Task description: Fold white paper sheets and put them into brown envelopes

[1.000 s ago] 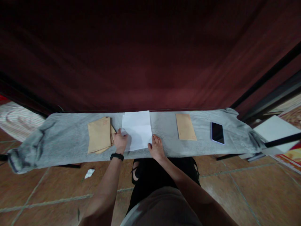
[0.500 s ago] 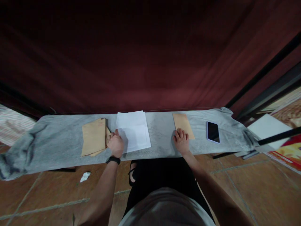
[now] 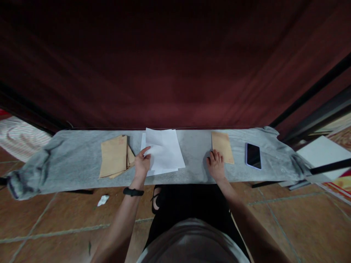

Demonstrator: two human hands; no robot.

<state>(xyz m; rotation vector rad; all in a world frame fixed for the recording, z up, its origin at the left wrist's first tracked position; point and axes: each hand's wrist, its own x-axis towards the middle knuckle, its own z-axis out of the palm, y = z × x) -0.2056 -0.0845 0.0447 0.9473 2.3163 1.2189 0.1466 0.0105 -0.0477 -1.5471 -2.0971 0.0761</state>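
My left hand (image 3: pixel 142 161), with a black band on its wrist, pinches the left edge of the top sheet of white paper (image 3: pixel 164 149). That edge is slightly raised, and other white sheets lie beneath it. Left of this hand, several brown envelopes (image 3: pixel 113 156) lie in an uneven pile. My right hand (image 3: pixel 216 163) rests at the lower left part of a single brown envelope (image 3: pixel 222 144), fingers spread over its edge.
A grey cloth (image 3: pixel 74 157) covers the narrow table. A phone (image 3: pixel 253 156) lies at the right. A dark red curtain (image 3: pixel 170 80) hangs behind. White crumpled paper (image 3: pixel 103 200) is on the tiled floor.
My left hand has taken hold of the top white sheet, which has shifted and lifted at its left edge. The whole view has moved a little; my right hand stays by the single envelope.
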